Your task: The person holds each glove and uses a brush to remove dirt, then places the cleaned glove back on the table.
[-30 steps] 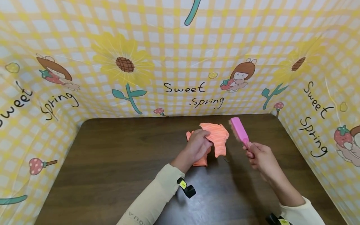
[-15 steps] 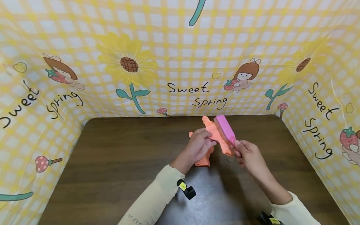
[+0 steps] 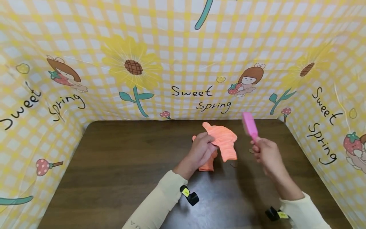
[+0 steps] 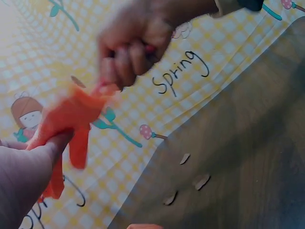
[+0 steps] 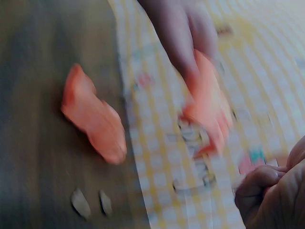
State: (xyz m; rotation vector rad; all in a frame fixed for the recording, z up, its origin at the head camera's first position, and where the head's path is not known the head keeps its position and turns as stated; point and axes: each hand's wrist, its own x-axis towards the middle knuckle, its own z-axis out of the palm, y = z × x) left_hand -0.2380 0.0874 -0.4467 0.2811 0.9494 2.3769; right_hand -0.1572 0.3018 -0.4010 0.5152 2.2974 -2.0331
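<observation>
In the head view my left hand [image 3: 200,148] pinches an orange cloth glove [image 3: 224,141] by its left edge, above the table. My right hand [image 3: 267,156] grips a pink-backed bristle brush [image 3: 250,124] by its handle, raised to the right of the glove and apart from it. A second orange glove [image 3: 207,163] lies on the table below my left hand, partly covered by it; the right wrist view shows this glove [image 5: 95,117] more fully. From the left wrist, the held glove [image 4: 71,114] is blurred, and the brush head is mostly hidden.
Several small pale leaf-like pieces [image 4: 202,182] lie on the dark wooden table [image 3: 128,165]. A yellow checked cloth [image 3: 183,57] stands as a wall behind the table and along both sides.
The brush came left onto the held glove half a second ago, and is now lifted away to the right. My left hand keeps its hold on the glove, which hangs spread out again.
</observation>
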